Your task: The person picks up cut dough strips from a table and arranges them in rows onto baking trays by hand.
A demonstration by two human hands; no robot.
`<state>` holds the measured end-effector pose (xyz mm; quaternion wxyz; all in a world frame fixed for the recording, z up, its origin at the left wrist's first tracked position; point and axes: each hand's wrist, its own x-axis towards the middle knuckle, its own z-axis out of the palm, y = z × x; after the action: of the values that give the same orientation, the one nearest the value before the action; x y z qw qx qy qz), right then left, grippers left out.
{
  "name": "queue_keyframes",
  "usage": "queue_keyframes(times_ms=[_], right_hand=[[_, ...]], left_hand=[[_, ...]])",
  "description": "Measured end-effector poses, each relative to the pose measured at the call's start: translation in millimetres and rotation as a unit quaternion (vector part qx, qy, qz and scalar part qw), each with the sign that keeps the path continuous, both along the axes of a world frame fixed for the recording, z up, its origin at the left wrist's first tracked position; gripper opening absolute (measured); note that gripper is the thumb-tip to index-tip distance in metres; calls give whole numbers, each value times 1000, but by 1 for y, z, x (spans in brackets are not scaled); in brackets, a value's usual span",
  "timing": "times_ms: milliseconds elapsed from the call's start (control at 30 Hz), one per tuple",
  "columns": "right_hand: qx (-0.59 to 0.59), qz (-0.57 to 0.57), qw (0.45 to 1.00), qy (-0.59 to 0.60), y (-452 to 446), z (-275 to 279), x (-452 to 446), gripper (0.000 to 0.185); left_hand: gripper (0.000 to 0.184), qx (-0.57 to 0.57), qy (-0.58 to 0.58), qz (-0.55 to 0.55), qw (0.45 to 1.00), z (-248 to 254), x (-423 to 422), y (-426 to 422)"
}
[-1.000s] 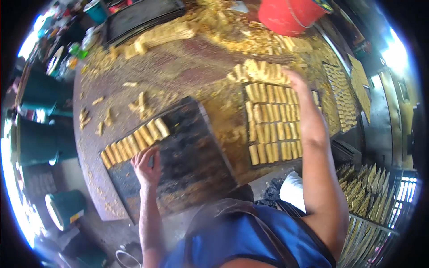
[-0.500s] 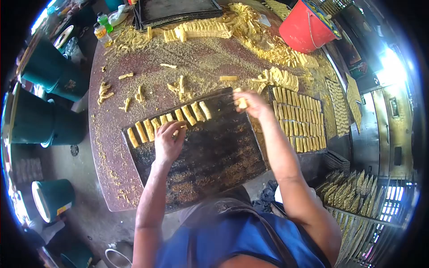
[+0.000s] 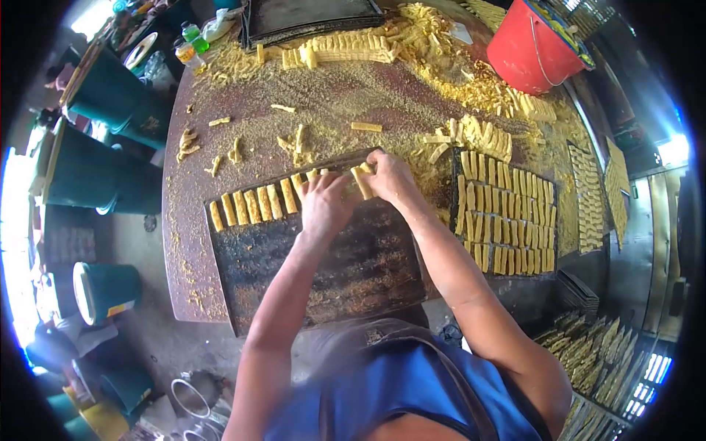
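A dark baking tray point(image 3: 323, 257) lies at the table's near edge, with a row of pale yellow dough sticks point(image 3: 252, 206) along its far side. My left hand point(image 3: 325, 202) is over the right part of this row, its fingers curled down onto a dough stick and partly hiding the sticks there. At the row's right end, my right hand point(image 3: 390, 178) grips another dough stick point(image 3: 362, 181) between thumb and fingers, tilted over the tray's far edge. The two hands are close together.
A second tray point(image 3: 507, 213) full of dough sticks sits to the right. Stacked strips point(image 3: 485, 140), scattered scraps point(image 3: 298, 145) and crumbs cover parts of the table point(image 3: 235, 165). Farther back are a red bucket point(image 3: 533, 48) and stacked black trays point(image 3: 312, 22). Green bins point(image 3: 95, 169) stand at left.
My left hand has moved right along the row. My right hand has come down and left, bringing a dough stick to the row's end. The view has shifted slightly.
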<state>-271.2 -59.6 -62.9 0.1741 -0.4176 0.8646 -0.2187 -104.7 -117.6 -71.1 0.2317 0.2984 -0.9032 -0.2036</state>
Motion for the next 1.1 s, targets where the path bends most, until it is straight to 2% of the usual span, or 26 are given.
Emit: queue_keyframes(times_ms=[133,200,267,333,400,467,500,600,633,700,733,800,833,867,933,1000,1033,1067,1100], right_hand=[[-11,11,1000,-6,5,-3,-18,38],[-62,5,992,-109,3,-11,-19,32],[-77,9,992,-101,0,-14,-18,28],[-69,-5,989,-128,-2,-13,-18,28],[-55,12,993,-106,-5,-4,-18,27],[44,-5,987,-156,-17,19,-25,23],[-23,-39,991,-127,-24,16,-31,21],[34,-20,997,60,-67,2,-51,22],[39,-24,997,66,-77,-10,-59,22],[-33,60,983,169,-80,-21,-63,27],[-24,56,983,173,-75,-17,-63,27],[44,-83,993,65,-59,-2,-62,27],[20,-99,995,14,-46,7,-60,27],[-21,-97,995,27,-29,10,-49,25],[-49,-94,992,-75,-2,15,-14,25],[-75,29,996,42,11,5,2,22],[-92,30,994,42,13,9,-1,19],[-23,-52,995,-77,21,18,-11,17],[-9,-81,996,-29,25,24,-26,17]], left_hand=[[50,-38,-43,-38,998,5,-17,5],[50,-42,-73,-45,995,9,-15,2],[51,-69,-26,-39,997,12,-14,1],[50,-58,-46,-48,996,13,-13,-3],[49,-54,-57,-52,996,2,-8,-12],[48,-53,-34,-66,996,2,0,-24],[48,-58,-30,-72,995,0,4,-28],[48,-51,-20,-82,995,-1,8,-35],[50,-48,1,-91,995,-1,7,-37],[55,-46,1,-114,992,2,3,-33],[55,-39,7,-120,992,-3,-1,-31],[56,-43,-13,-152,987,-12,-9,-28],[53,-26,-30,-136,990,-5,-10,-29],[49,-44,-24,-107,993,-11,-13,-31],[47,-22,-7,-113,993,-13,-12,-34],[50,-30,-9,-119,992,-11,-10,-33],[51,-37,-6,-122,992,-12,-9,-33],[52,-44,-7,-122,992,-13,-9,-32],[54,-42,-4,-117,992,-13,-9,-31]])
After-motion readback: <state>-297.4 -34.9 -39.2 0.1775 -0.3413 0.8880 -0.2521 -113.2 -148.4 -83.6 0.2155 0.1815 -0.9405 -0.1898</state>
